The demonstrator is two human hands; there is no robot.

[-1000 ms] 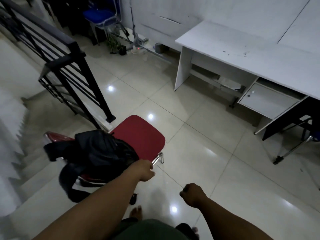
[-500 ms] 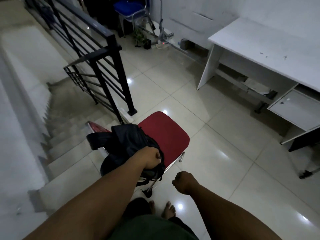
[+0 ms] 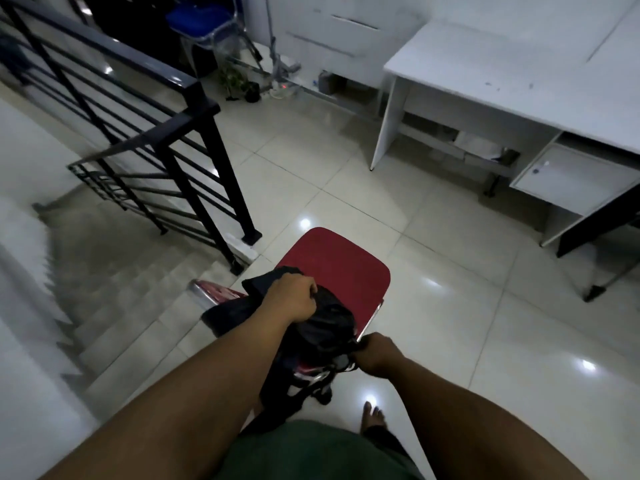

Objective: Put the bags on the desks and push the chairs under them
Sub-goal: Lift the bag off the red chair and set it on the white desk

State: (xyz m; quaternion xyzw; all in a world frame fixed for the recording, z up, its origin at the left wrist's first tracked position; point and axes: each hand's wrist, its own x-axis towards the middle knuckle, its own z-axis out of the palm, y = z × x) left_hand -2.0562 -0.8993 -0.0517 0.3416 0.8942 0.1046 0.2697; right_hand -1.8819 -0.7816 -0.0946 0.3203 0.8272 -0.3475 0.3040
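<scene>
A black bag (image 3: 327,323) lies over the near part of a red chair (image 3: 339,265) that stands on the tiled floor just in front of me. My left hand (image 3: 294,299) is closed on the top of the bag. My right hand (image 3: 375,353) grips the bag's lower right edge beside the chair's metal frame. A white desk (image 3: 512,84) with a small cupboard stands at the upper right, well apart from the chair.
A black stair railing (image 3: 166,133) and a descending staircase (image 3: 114,292) lie close on the left of the chair. A blue chair (image 3: 201,20) stands at the far back. Cables and a small plant sit by the back wall. Another chair's leg shows at the right edge.
I have stepped closer to the red chair. My right hand, a free fist before, has come forward and taken hold of the bag. My left hand has shifted onto the bag's top.
</scene>
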